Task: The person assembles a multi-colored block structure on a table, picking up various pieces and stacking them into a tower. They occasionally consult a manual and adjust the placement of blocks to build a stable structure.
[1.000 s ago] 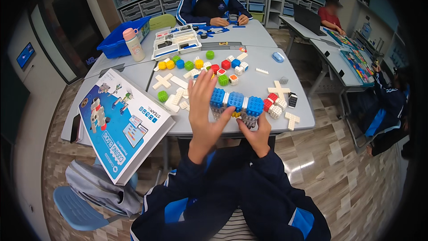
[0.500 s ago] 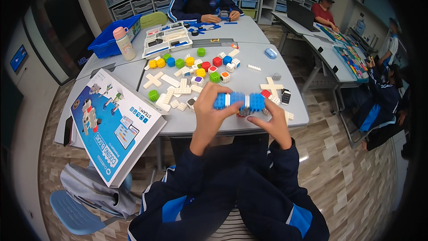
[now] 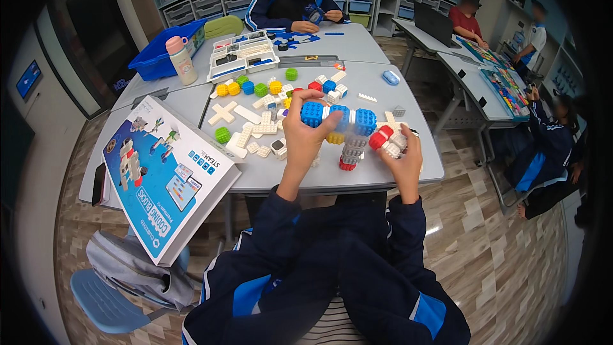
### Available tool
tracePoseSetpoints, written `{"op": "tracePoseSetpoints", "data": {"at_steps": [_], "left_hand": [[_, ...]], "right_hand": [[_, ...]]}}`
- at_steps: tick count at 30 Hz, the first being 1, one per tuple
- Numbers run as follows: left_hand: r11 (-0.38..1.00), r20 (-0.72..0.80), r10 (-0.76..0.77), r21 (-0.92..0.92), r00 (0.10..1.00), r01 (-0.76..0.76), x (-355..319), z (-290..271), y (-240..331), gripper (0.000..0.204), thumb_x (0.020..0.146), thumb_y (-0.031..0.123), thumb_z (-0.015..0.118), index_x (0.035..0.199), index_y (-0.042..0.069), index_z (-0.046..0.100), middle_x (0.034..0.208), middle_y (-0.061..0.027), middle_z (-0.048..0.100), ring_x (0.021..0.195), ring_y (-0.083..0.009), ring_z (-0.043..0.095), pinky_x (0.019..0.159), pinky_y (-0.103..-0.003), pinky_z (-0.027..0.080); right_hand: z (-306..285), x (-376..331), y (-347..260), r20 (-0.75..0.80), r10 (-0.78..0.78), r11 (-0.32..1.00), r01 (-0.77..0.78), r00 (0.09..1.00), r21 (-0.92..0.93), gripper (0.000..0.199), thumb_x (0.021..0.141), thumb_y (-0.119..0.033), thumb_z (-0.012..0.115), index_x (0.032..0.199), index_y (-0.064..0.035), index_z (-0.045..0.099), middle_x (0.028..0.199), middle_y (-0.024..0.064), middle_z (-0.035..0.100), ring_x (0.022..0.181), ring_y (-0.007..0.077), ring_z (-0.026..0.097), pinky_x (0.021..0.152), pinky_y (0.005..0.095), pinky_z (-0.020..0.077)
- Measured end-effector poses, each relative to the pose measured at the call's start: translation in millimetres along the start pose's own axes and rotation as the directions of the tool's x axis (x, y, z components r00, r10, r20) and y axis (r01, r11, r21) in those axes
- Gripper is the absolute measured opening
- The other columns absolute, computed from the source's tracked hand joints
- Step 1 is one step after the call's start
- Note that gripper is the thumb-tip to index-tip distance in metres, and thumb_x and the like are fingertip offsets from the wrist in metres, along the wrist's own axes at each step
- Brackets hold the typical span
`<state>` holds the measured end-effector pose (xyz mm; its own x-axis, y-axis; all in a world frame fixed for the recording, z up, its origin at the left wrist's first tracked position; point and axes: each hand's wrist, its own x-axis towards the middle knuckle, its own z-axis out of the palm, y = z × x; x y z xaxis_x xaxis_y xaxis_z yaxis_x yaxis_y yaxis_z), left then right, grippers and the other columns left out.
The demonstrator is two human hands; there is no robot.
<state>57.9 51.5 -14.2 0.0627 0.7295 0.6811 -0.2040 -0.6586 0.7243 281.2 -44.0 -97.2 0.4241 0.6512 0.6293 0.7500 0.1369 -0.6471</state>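
Note:
My left hand [image 3: 305,134] grips a building-block model [image 3: 365,121] made of studded blue cubes in a row with pale pieces between them. From its middle hang a yellow cube, translucent grey cubes and a red piece at the bottom. At the model's right, my right hand [image 3: 407,163] is closed on a small cluster of studded cubes [image 3: 382,137], red and whitish, apart from the model. Whether the whitish cubes are joined to the red one, I cannot tell. Both hands are above the table's near edge.
Loose coloured cubes [image 3: 261,90] and white plates [image 3: 222,113] lie across the grey table [image 3: 294,181]. A large box [image 3: 163,176] leans at the left. Farther back are a white parts tray [image 3: 239,62], a bottle [image 3: 182,62] and a blue bin [image 3: 150,57]. Opposite, a person [image 3: 274,3] handles blue pieces.
My right hand has moved right and down from the blue row and now holds the red and whitish cubes. The model has been raised and tilted, showing its hanging column.

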Motion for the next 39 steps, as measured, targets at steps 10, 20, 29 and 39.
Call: {"op": "tracePoseSetpoints", "data": {"at_steps": [10, 20, 29, 39], "left_hand": [[0.995, -0.022, -0.087, -0.048, 0.996, 0.086, 0.8, 7.0, -12.4, 0.039, 0.088, 0.036, 0.078, 0.098, 0.005, 0.056, 0.074, -0.0007, 0.059, 0.062, -0.0062, 0.054, 0.054, -0.021, 0.045], [0.999, -0.042, -0.035, 0.011, 0.998, 0.036, -1.1, 6.5, -17.9, 0.044, 0.090, 0.044, 0.072, 0.099, 0.004, 0.056, 0.078, -0.0028, 0.060, 0.069, -0.0090, 0.056, 0.062, -0.025, 0.047], [0.999, -0.079, -0.018, 0.034, 0.997, 0.021, -3.0, 8.4, -28.1, 0.074, 0.103, 0.064, 0.018, 0.099, 0.001, 0.057, 0.080, -0.0102, 0.061, 0.077, -0.0160, 0.058, 0.074, -0.031, 0.046], [0.989, -0.104, -0.116, 0.074, 0.988, 0.125, -4.9, 10.3, -35.1, 0.078, 0.107, 0.055, 0.020, 0.134, -0.012, 0.050, 0.107, -0.0243, 0.067, 0.099, -0.0314, 0.063, 0.090, -0.041, 0.046]], "right_hand": [[-38.3, 44.0, -61.9, 0.182, 0.224, 0.161, -0.220, 0.958, 0.962, 0.049, 0.105, -0.042, 0.038, 0.133, -0.0046, 0.051, 0.133, 0.0183, 0.056, 0.126, 0.0309, 0.054, 0.100, 0.0496, 0.0500], [-14.8, 117.0, -146.7, -0.085, -0.165, 0.640, 0.173, 0.983, 0.749, 0.038, 0.087, -0.010, 0.073, 0.118, 0.0028, 0.058, 0.122, 0.0163, 0.063, 0.113, 0.0228, 0.064, 0.098, 0.0328, 0.0507], [0.4, 153.9, -191.6, -0.010, -0.608, 0.689, 0.535, 0.794, 0.489, 0.027, 0.079, -0.017, 0.080, 0.103, -0.0061, 0.071, 0.097, 0.0071, 0.075, 0.088, 0.0151, 0.072, 0.080, 0.0254, 0.0546], [34.4, 134.9, -178.4, 0.063, -0.709, 0.634, 0.596, 0.703, 0.493, 0.023, 0.073, -0.009, 0.073, 0.095, -0.0052, 0.069, 0.105, 0.0073, 0.075, 0.093, 0.0217, 0.073, 0.083, 0.0308, 0.0560]]}}
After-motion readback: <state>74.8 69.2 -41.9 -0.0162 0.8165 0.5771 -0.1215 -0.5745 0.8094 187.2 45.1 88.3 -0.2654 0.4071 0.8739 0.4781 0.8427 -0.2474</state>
